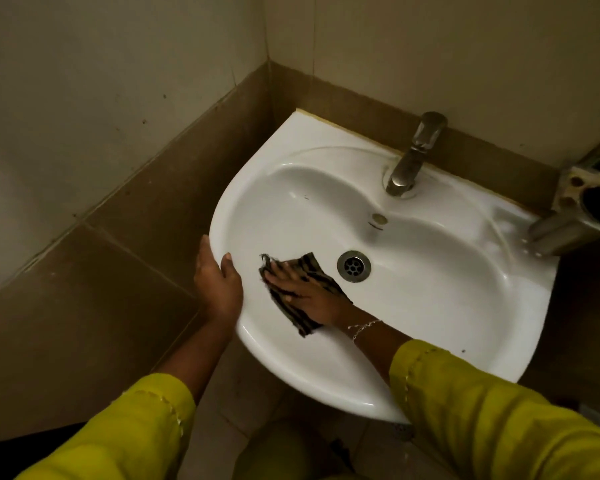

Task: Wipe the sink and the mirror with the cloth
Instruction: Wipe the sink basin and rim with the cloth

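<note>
The right hand [305,294] lies flat on the cloth [311,264], fingers straight and spread, pressing it against the inner slope of the white sink [430,306]. It does not grip the cloth, only bears down on it with palm and fingers. The cloth is dark with lighter stripes, crumpled, and shows beyond the fingertips and along both sides of the hand. A thin chain bracelet [362,328] sits on that wrist, just ahead of a yellow-green sleeve [482,410].

The left hand [217,282] grasps the sink's rim just left of the right hand. Its thumb lies over the top of the rim, its palm is against the outer edge, and its fingers reach below out of sight. The two hands are near each other but apart, with a strip of bare white basin between them. The left forearm runs back to a sleeve of the same yellow-green [125,431].

Just beyond the right hand's fingertips and a little to the right is the metal drain [353,266], close to the cloth's far corner but not touching it. Farther out from the hands, on the basin's back wall, is a small round overflow cap [379,218]. A line of tiny dark print beneath it is too small to read. Behind that the metal tap [413,157] stands on the sink's back ledge.

Well off to the right of the right hand, a worn metal holder [582,206] juts over the sink's far corner. Brown wall tiles [153,209] run beyond the left hand.
</note>
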